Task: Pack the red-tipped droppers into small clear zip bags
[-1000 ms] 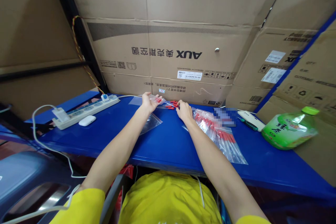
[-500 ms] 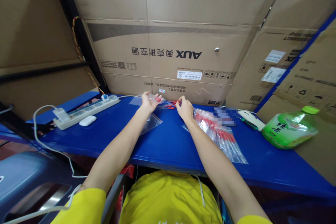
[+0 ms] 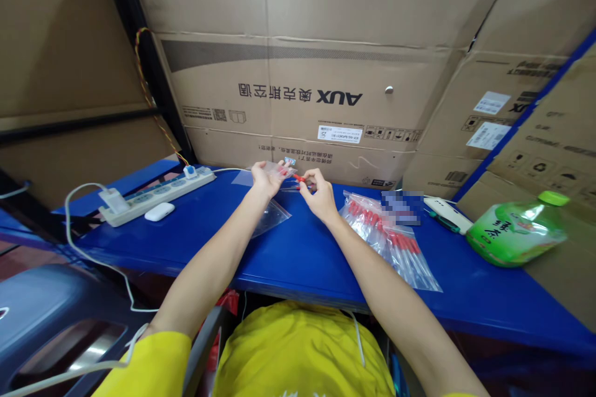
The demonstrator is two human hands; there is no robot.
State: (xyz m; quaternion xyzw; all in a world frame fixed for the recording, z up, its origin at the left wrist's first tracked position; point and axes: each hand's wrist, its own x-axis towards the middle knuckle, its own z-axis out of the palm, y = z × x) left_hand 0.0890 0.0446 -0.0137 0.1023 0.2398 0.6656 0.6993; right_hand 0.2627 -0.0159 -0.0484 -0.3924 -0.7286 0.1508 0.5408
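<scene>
At the back of the blue table (image 3: 298, 248), my left hand (image 3: 266, 181) is closed on a small clear plastic bag (image 3: 278, 169) with red ends showing inside it. My right hand (image 3: 318, 195) pinches a red-capped pen (image 3: 298, 178) at the bag's right side. Fingers partly hide both. Beneath the hands more thin, clear pieces lie on the table. Another clear plastic bag (image 3: 272, 218) lies flat by my left wrist. Right of my right forearm, several filled bags of red-capped pens (image 3: 388, 232) overlap in a row.
A white power strip (image 3: 158, 195) and a white earphone case (image 3: 159, 211) are on the left. To the right are a white-and-green tool (image 3: 447, 216) and a green bottle (image 3: 514, 229) on its side. Cardboard panels (image 3: 298, 74) wall the back; a stool (image 3: 60, 329) stands lower left.
My right hand has lifted a red-capped pen from the table and moved left to the bag. My left hand keeps the bag in nearly the same place. The view has shifted slightly.
</scene>
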